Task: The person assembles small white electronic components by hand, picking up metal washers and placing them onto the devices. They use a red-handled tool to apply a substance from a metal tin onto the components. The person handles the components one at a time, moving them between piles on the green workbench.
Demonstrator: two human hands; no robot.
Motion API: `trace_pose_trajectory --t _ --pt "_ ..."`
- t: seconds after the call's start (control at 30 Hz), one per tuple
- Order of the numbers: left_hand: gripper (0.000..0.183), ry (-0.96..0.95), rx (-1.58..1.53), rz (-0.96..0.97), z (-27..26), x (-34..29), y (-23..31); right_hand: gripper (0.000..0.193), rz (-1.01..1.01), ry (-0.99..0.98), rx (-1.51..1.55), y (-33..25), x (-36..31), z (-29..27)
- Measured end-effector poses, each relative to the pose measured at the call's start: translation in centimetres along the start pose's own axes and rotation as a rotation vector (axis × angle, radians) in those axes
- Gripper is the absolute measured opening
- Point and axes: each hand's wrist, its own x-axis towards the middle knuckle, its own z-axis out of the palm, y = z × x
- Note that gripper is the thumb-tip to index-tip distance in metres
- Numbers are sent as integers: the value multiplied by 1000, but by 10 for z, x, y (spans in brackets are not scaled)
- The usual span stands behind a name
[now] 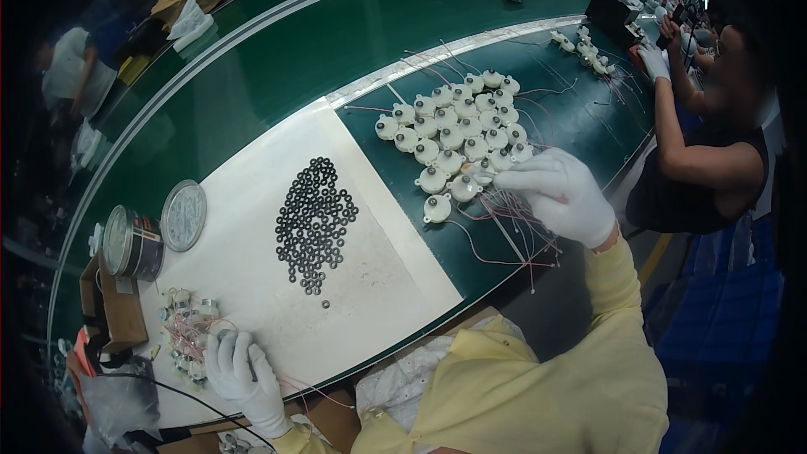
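My right hand (565, 193), in a white glove, reaches to the near edge of a cluster of white round wired motors (450, 136). Its fingers are pinched together on one of these motors (483, 171), mostly hidden by the fingertips. Each motor in the cluster stands with a small dark tip upward, and pink and white wires (525, 231) trail off below my right hand. At the lower left, my gloved left hand (245, 377) curls round a wired motor beside a heap of similar motors (189, 328). Wires run out from under that hand toward the table's front edge.
Many small black rings (315, 219) lie on a white sheet (382, 273) between my hands. A round tin (134, 244), its lid (183, 215) and a cardboard box (113, 307) stand at left. A co-worker (714, 143) sits at right beside more motors (588, 50).
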Motion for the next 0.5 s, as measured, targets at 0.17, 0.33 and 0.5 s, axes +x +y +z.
trace_pose_trajectory --t 0.17,0.33,0.5 --pt "21 -1 -5 13 -1 1 0 48 66 -21 63 3 -8 5" --pt "19 1 -1 14 0 1 0 47 80 -28 100 3 -12 7" --pt "17 -3 26 19 -1 1 -1 47 83 -29 75 0 -17 0"
